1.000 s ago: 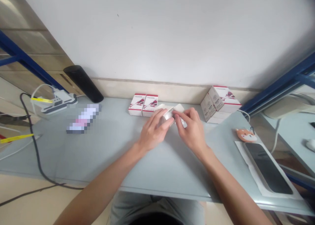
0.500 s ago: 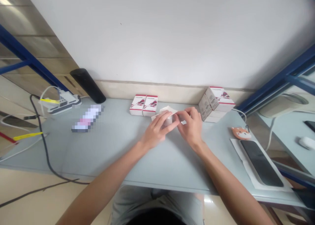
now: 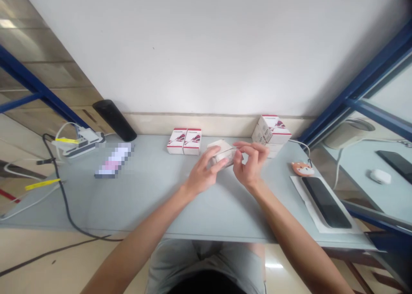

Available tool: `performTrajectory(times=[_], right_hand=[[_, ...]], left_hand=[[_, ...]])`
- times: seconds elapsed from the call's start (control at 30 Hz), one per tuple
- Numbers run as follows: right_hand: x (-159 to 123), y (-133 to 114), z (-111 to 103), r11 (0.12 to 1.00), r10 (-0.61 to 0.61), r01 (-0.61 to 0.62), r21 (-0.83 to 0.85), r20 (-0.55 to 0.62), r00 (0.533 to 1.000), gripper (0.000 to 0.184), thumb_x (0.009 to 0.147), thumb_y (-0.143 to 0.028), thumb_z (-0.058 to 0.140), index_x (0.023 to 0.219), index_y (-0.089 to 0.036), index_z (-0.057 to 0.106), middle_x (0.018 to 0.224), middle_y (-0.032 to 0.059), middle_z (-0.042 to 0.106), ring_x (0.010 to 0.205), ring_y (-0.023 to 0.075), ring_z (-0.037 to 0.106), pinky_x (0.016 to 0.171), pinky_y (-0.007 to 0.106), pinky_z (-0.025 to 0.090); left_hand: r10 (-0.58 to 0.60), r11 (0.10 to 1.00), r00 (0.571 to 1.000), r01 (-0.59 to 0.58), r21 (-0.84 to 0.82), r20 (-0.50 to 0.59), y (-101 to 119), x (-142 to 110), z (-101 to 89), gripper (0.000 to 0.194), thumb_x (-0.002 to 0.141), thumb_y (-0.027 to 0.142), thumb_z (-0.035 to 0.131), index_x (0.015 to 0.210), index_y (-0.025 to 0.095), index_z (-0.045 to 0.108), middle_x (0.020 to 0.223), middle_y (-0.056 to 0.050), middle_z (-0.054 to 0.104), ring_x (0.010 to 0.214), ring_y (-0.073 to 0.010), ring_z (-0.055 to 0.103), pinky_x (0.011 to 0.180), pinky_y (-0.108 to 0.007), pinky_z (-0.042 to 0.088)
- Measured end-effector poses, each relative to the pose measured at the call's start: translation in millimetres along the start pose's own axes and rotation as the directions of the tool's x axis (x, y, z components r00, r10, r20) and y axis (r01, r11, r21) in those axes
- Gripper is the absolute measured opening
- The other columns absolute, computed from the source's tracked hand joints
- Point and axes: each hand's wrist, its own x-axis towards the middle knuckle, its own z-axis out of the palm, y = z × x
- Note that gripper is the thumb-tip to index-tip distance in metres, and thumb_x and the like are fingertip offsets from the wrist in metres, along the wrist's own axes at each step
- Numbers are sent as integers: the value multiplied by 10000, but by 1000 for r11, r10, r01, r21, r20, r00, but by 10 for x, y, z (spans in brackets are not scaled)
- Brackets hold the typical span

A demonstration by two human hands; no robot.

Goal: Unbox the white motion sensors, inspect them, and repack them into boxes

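The left hand (image 3: 204, 177) holds a small pale carton (image 3: 221, 153) at the middle of the desk, just in front of a pair of red-and-white boxes (image 3: 184, 141). Its fingers curl over the near face in a firm wrap. The right hand (image 3: 251, 163) sits just beside the carton's right end, fingers curved and slightly spread. Whether its fingertips (image 3: 238, 155) touch the carton cannot be told from this view.

Hazards:
- Carton drop: with the grip resting mainly on the left hand, a loosened finger could let the carton fall to the desk (image 3: 144, 199).
- Box knock-over: a wide movement of the carton could strike the pair of boxes or the stacked boxes (image 3: 270, 133) to the right.
- Cable snag: the right wrist or carton could catch the white cable (image 3: 298, 144) beside the stacked boxes.
- Phone contact: a slip to the right could send the carton onto the phone (image 3: 325, 201), which lies on a white sheet (image 3: 310, 210) near a small fox-faced figure (image 3: 302, 168)
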Motion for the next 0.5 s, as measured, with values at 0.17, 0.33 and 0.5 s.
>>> performTrajectory(times=[0.17, 0.33, 0.5], right_hand=[[-107, 3, 31, 990, 72, -83, -118, -98, 993, 200, 1085, -416, 380, 1012, -259, 479, 929, 103, 573, 939, 255, 551, 785, 449, 527], [-155, -46, 40, 986, 135, -153, -73, -206, 969, 242, 1091, -473, 323, 1014, -291, 462, 751, 100, 609, 927, 311, 441, 757, 463, 464], [-302, 14, 1, 961, 268, -273, -37, -100, 958, 399, 1085, -518, 201, 1203, -296, 511, 817, 137, 587, 996, 369, 468, 747, 524, 469]], left_hand=[[25, 1000, 1000, -25, -7, 5, 17, -13, 0, 619, 910, -32, 614, 1415, 293, 463, 1520, -167, 512, 1489, -272, 494, 1092, -509, 584], [24, 1000, 999, -24, -16, 25, 32, -21, 39, 594, 926, -1, 616, 1417, 293, 456, 1511, -171, 524, 1449, -276, 543, 1051, -497, 616], [52, 995, 999, -52, -86, 1, -43, -35, -3, 852, 886, -73, 592, 1574, 350, 320, 1535, -168, 527, 1479, -272, 518, 1089, -498, 586]])
